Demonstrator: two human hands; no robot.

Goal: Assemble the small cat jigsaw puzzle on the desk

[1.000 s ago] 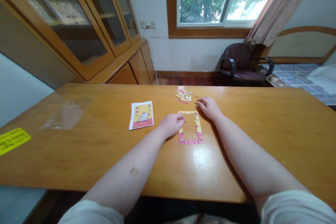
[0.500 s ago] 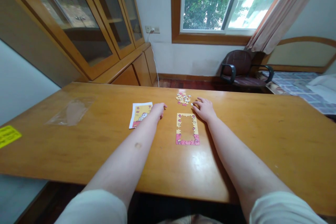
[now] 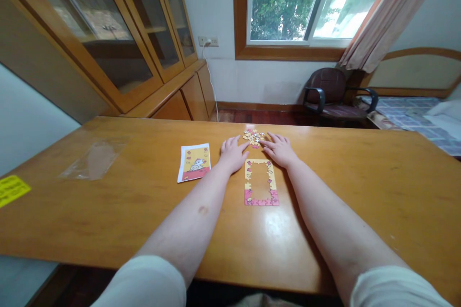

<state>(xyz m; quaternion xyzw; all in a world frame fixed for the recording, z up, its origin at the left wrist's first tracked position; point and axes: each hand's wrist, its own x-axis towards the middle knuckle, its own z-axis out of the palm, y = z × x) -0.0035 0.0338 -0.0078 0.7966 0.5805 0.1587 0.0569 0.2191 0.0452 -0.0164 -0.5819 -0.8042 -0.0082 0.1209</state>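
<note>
My left hand (image 3: 233, 154) lies flat with its fingers spread, its thumb side close to the loose puzzle pieces (image 3: 253, 137). On the other side of that pile rests my right hand (image 3: 281, 149), fingers apart, index fingertip at the pile's edge. Nothing shows in either hand. Nearer to me sits a joined puzzle border (image 3: 261, 202), yellow at the top and pink at the bottom, around bare tabletop. Left of my left hand is a picture card (image 3: 195, 163) with a white animal on yellow and pink.
A clear plastic bag (image 3: 94, 159) and a yellow label (image 3: 13, 190) lie on the left of the wooden table (image 3: 144, 220). Glass-door cabinets (image 3: 124, 33) stand at the back left. Beyond the table are a chair (image 3: 329, 93) and a bed (image 3: 410, 115).
My left hand has moved right from the picture card to the loose pieces, and its fingers have spread. The card now shows fully. My right hand stays by the pile.
</note>
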